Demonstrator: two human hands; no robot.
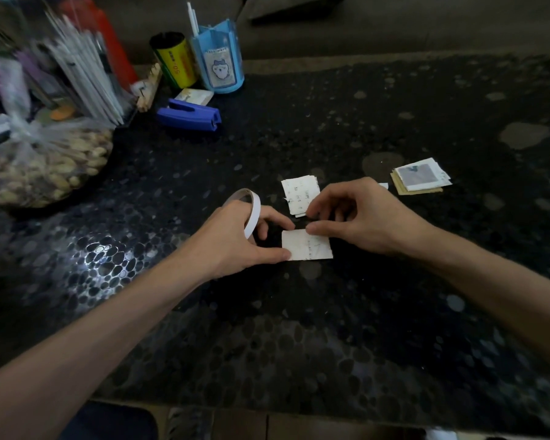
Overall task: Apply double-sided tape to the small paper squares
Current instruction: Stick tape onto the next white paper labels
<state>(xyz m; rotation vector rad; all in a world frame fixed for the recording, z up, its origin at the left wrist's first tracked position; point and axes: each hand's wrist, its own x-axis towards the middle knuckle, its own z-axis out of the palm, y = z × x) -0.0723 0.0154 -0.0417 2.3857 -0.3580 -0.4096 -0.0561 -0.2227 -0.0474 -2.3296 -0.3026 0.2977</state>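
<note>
Containers, far left of table (346,328):
- Blue holder (220,60), upright, with a white stick or two standing out of its top. Other contents not visible.
- Yellow can (176,62) just beside it, dark at the mouth. Inside unreadable.
- Clear holder (86,74) packed with white sticks, blurred.
- Knotted clear bag (46,168) full of peanuts in the shell.
- Blue stapler (189,115) lies in front of the can.

Task items, mid-table:
- One paper square (308,249) lies flat between the hands.
- Small pile of squares (300,195) just behind it. Second pile (421,176) well apart, to the right.
- Tape roll (253,211) is looped over the curled fingers of the left hand (232,239). The thumb presses the square's near-left corner.
- Right hand (367,217): fingers curled, thumb tip on the square's top edge, forefinger close above it.

Hard to make out:
- Whether a tape end sits between that thumb and forefinger: cannot tell, too dark.
- Writing on the squares is faint and illegible.
- The left-hand clutter is cut off by the frame edge.
</note>
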